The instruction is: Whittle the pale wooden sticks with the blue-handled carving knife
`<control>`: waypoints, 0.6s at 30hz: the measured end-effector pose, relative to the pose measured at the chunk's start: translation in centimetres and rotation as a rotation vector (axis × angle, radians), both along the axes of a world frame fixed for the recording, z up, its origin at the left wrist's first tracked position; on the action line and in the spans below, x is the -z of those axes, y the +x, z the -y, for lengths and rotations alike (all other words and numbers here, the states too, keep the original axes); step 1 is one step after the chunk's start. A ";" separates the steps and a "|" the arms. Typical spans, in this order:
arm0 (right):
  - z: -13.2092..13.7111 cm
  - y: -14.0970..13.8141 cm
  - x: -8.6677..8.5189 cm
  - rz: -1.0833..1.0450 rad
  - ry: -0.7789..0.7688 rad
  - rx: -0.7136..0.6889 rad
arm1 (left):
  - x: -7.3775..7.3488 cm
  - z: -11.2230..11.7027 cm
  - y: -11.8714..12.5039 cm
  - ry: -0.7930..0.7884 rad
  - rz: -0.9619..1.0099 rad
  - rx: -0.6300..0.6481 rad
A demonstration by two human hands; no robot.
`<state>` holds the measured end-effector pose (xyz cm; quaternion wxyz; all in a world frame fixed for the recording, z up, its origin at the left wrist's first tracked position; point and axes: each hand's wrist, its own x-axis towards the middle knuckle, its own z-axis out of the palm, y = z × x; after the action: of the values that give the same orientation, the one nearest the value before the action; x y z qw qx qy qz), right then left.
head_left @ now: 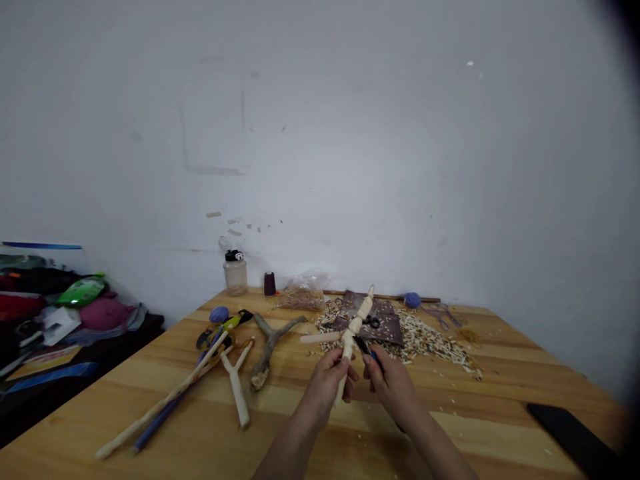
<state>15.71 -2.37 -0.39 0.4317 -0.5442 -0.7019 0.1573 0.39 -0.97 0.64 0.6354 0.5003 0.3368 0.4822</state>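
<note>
Over the near part of the wooden table [450,433], I am watching two hands working close together, just apart from each other. The left hand [325,381] is closing its fingers and thumb round the stem of a carved stick [355,325]. The right hand [394,381] is curling almost shut round a knife [361,345], whose dark blade is lying at the fork; whether it is touching the wood I cannot tell.

The carved stick is hanging above the tabletop, leaning up and to the right; it is looking pale and peeled, its upper arm showing ringed notches and a tapering tip, its plainer side arm pointing left.

Counting the rest, I am finding two more forked pieces lying left of the hands: one pale forked stick [238,393] and one grey forked branch [271,347]. Two long sticks are lying side by side farther left, one pale stick [165,403] and one purple stick [159,421]. Two yarn balls [412,300], one bottle [235,276] and one dark spool [269,285] are sitting farther back, while wood shavings [425,341], too many for counting, are covering part of one brownish-purple sheet [391,327]
</note>
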 end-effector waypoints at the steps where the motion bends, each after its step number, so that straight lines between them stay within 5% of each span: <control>1: 0.0 0.0 0.0 0.005 0.002 0.015 | 0.1 0.0 0.0 0.001 0.019 0.016; 18: 0.8 -0.9 -0.5 -0.176 0.021 0.029 | -0.4 0.3 -0.5 -0.288 0.271 0.325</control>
<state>14.86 -3.13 0.10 0.4996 -0.5340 -0.6549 0.1908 -0.11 -1.27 1.06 0.8086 0.3828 0.2293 0.3835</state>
